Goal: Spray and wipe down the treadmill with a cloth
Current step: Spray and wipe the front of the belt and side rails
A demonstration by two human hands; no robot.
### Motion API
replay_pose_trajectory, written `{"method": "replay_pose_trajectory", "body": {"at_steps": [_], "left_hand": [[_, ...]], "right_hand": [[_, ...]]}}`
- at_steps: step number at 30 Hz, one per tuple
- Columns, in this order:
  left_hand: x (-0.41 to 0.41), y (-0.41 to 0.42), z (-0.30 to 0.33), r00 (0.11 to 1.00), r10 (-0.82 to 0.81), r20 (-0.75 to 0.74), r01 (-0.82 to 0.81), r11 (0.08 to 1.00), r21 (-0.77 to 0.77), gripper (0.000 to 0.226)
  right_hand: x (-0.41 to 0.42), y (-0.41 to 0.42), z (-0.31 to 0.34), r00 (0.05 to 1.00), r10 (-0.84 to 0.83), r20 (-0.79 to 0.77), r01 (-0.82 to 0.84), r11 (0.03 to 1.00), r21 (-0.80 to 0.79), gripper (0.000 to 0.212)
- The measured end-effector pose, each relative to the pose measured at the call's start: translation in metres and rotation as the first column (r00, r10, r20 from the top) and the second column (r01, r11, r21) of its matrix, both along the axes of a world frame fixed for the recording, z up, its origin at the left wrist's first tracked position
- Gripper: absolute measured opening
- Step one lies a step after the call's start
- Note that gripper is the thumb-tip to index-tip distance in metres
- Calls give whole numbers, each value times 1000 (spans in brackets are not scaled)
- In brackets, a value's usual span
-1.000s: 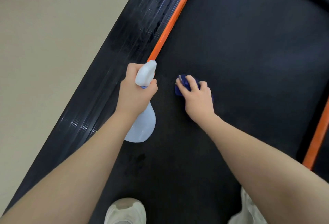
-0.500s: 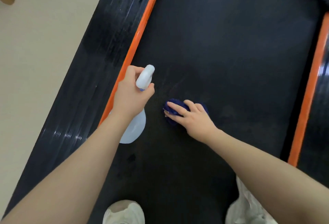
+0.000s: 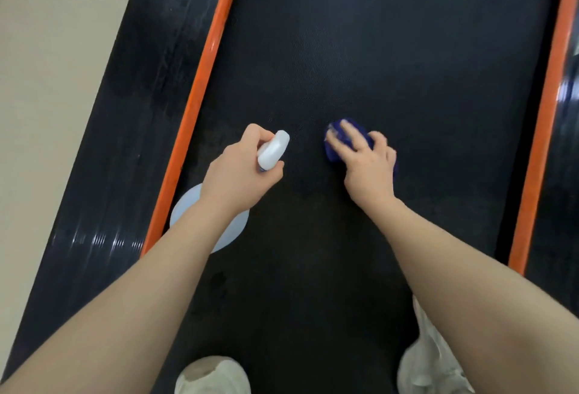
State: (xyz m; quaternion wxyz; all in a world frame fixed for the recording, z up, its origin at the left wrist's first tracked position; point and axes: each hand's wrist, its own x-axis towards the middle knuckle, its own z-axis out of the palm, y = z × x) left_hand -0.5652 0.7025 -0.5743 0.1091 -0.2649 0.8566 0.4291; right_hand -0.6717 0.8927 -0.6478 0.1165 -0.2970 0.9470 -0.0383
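The black treadmill belt (image 3: 376,49) runs up the middle, edged by orange strips. My left hand (image 3: 238,174) grips the neck of a white spray bottle (image 3: 272,149), its nozzle pointing up and forward; the bottle's round pale body (image 3: 185,215) shows below my wrist, over the left orange strip. My right hand (image 3: 366,158) presses a small dark blue cloth (image 3: 332,146) flat on the belt, fingers spread over it and blurred. The hand hides most of the cloth.
The left orange strip (image 3: 200,86) and the glossy black side rail (image 3: 131,118) border a beige floor (image 3: 47,64). Another orange strip (image 3: 545,118) runs down the right. My two pale shoes (image 3: 213,375) (image 3: 435,365) stand on the belt at the bottom.
My right hand has slid the cloth to the right across the belt, away from the bottle. The view has shifted right, showing more of the right orange strip.
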Motion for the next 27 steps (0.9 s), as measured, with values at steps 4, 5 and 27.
{"method": "replay_pose_trajectory", "body": {"at_steps": [4, 5, 27], "left_hand": [[0, -6, -1, 995, 93, -29, -92, 995, 37, 28], [0, -9, 0, 990, 139, -37, -137, 990, 46, 27], [7, -33, -9, 950, 289, -121, -282, 956, 75, 27]], "right_hand": [[30, -18, 0, 986, -165, 40, 166, 985, -49, 75], [42, -21, -1, 998, -42, 39, 45, 996, -80, 74], [-11, -86, -3, 986, 143, 89, -145, 989, 16, 64]]}}
